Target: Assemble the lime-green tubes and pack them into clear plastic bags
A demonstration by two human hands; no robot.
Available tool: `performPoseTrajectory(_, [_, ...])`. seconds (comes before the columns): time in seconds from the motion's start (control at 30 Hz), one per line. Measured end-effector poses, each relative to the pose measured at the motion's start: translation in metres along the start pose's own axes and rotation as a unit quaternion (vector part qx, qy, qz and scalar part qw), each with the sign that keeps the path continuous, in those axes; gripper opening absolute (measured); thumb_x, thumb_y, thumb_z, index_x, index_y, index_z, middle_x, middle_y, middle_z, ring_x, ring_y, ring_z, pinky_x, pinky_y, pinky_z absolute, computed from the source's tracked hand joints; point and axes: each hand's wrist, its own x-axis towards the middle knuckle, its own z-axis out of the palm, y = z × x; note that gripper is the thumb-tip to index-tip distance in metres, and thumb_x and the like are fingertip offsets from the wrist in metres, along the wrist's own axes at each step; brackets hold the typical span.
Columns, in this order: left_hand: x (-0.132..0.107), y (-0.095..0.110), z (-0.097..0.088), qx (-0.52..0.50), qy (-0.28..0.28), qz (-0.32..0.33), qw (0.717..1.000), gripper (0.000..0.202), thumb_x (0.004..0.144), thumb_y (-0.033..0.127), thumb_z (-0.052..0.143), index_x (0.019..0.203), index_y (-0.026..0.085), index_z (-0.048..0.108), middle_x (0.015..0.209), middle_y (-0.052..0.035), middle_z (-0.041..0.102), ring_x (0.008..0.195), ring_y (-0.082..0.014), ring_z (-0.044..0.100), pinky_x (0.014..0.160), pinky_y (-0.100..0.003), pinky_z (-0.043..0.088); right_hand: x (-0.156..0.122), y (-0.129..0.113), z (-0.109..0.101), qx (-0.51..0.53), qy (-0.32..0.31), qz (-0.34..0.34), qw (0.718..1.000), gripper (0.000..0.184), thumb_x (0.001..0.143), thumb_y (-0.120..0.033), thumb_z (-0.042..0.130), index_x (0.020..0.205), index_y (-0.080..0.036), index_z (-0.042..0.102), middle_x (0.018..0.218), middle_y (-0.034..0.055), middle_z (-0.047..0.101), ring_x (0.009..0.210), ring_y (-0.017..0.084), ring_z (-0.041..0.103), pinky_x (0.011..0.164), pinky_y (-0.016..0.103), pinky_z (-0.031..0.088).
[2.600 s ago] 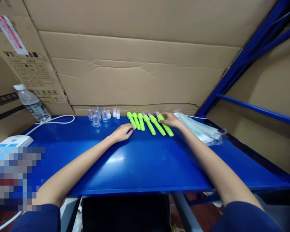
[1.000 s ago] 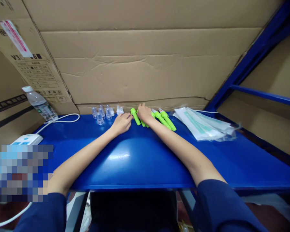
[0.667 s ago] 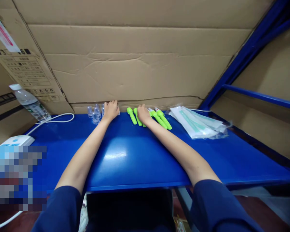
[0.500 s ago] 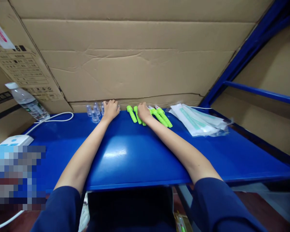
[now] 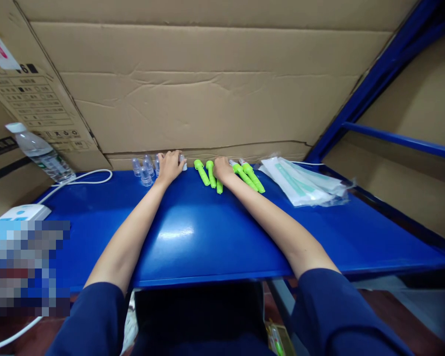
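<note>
My left hand has its fingers bent and slightly apart, a small pale cap beside my thumb and clear cups just left. My right hand curls over a green stick, other green sticks lying on both sides. Fingertips hidden, I can't tell whether either hand grips.

Blue table with a glossy top, bearing a pale light reflection near its middle. Behind the table, a brown cardboard wall, creased horizontally; at the table's far left corner, a printed cardboard panel with dark lettering. To the right of the table, a slanting blue metal post, a thinner blue bar and further cardboard. Below the table, a grey metal leg and reddish floor.
</note>
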Motion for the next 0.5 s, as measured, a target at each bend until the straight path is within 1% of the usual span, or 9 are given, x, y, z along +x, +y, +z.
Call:
performPoseTrajectory(0.07, [0.001, -0.001, 0.001, -0.03, 0.019, -0.011, 0.999, 0.032, 0.096, 0.036, 0.051, 0.12, 0.018, 0.061, 0.118, -0.0132, 0.07, 0.115, -0.0309, 0.058, 0.103, -0.047, 0.032, -0.001, -0.002, -0.003, -0.028, 0.008, 0.047, 0.998, 0.032, 0.098, -0.01, 0.05, 0.125, 0.002, 0.063, 0.125, 0.0298, 0.064, 0.12, 0.034, 0.061, 0.095, 0.038, 0.051])
performPoseTrajectory(0.13, [0.002, -0.004, 0.002, -0.069, 0.036, -0.025, 0.997, 0.026, 0.094, 0.037, 0.055, 0.11, 0.019, 0.064, 0.105, -0.0096, 0.072, 0.105, -0.027, 0.062, 0.098, -0.041, 0.037, -0.003, -0.004, -0.007, -0.046, 0.001, 0.066, 0.997, 0.032, 0.097, -0.01, 0.052, 0.124, 0.001, 0.065, 0.127, 0.0275, 0.065, 0.12, 0.031, 0.063, 0.095, 0.034, 0.052])
performPoseTrajectory(0.2, [0.004, -0.007, 0.005, -0.125, 0.052, -0.044, 0.99, 0.022, 0.091, 0.039, 0.059, 0.097, 0.019, 0.063, 0.087, -0.0058, 0.07, 0.088, -0.0221, 0.064, 0.085, -0.033, 0.042, -0.004, -0.004, -0.012, -0.056, -0.017, 0.068, 0.996, 0.031, 0.096, -0.011, 0.056, 0.122, -0.001, 0.067, 0.122, 0.0249, 0.068, 0.116, 0.029, 0.065, 0.093, 0.03, 0.053])
performPoseTrajectory(0.27, [0.004, -0.009, 0.007, -0.177, 0.07, -0.063, 0.98, 0.024, 0.089, 0.043, 0.062, 0.086, 0.019, 0.059, 0.075, -0.0024, 0.064, 0.073, -0.018, 0.06, 0.071, -0.028, 0.04, -0.005, -0.004, -0.015, -0.064, -0.034, 0.074, 0.995, 0.03, 0.093, -0.012, 0.06, 0.12, -0.001, 0.069, 0.114, 0.0232, 0.072, 0.109, 0.028, 0.069, 0.088, 0.028, 0.055])
performPoseTrajectory(0.3, [0.004, -0.009, 0.007, -0.194, 0.081, -0.071, 0.975, 0.026, 0.089, 0.045, 0.063, 0.082, 0.02, 0.057, 0.071, -0.0011, 0.061, 0.069, -0.0166, 0.058, 0.066, -0.027, 0.038, -0.006, -0.004, -0.016, -0.068, -0.039, 0.077, 0.994, 0.031, 0.091, -0.012, 0.062, 0.119, -0.002, 0.07, 0.11, 0.0224, 0.073, 0.105, 0.027, 0.071, 0.086, 0.027, 0.055])
performPoseTrajectory(0.37, [0.005, -0.009, 0.007, -0.211, 0.096, -0.087, 0.969, 0.032, 0.087, 0.048, 0.065, 0.075, 0.02, 0.053, 0.066, 0.0005, 0.056, 0.064, -0.0151, 0.054, 0.063, -0.026, 0.036, -0.007, -0.003, -0.017, -0.076, -0.038, 0.078, 0.993, 0.033, 0.09, -0.011, 0.063, 0.121, -0.003, 0.069, 0.11, 0.0214, 0.074, 0.105, 0.027, 0.071, 0.085, 0.027, 0.055])
performPoseTrajectory(0.5, [0.006, -0.005, 0.005, -0.242, 0.094, -0.122, 0.958, 0.037, 0.087, 0.046, 0.065, 0.066, 0.02, 0.048, 0.062, 0.0012, 0.053, 0.062, -0.0139, 0.05, 0.062, -0.026, 0.034, -0.008, -0.003, -0.016, -0.086, -0.021, 0.069, 0.994, 0.036, 0.088, -0.014, 0.067, 0.123, -0.008, 0.069, 0.123, 0.0204, 0.07, 0.116, 0.027, 0.067, 0.089, 0.026, 0.053])
